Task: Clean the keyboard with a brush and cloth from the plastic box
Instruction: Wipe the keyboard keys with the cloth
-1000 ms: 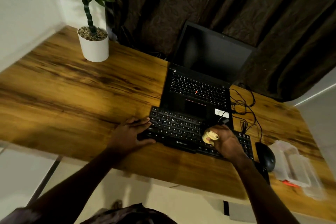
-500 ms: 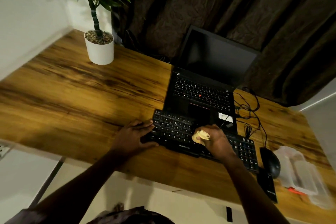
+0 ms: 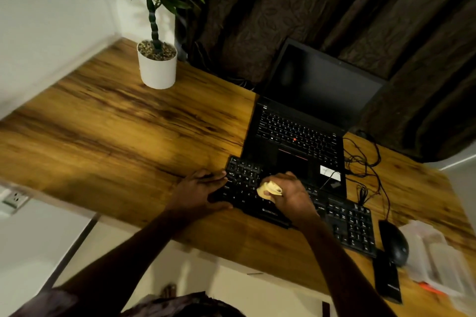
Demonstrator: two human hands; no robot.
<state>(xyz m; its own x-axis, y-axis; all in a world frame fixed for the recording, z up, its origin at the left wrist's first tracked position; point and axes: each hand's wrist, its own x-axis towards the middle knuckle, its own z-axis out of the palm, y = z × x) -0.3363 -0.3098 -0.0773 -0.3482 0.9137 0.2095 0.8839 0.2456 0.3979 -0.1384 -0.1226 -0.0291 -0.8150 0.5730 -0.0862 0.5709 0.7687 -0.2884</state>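
Right hand is gripping the cloth on the keyboard, wiping its left half; left hand, fingers spread, is bracing it; brush unseen, box at counter's right

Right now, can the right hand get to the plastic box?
Probably yes. The plastic box sits open on the desk to the right, past the mouse. The right hand holds the cloth, so it isn't free to grab.

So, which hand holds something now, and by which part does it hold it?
The right hand holds the yellowish cloth, bunched up in its fingers over the keyboard. The left hand holds nothing; it rests flat on the keyboard's left end.
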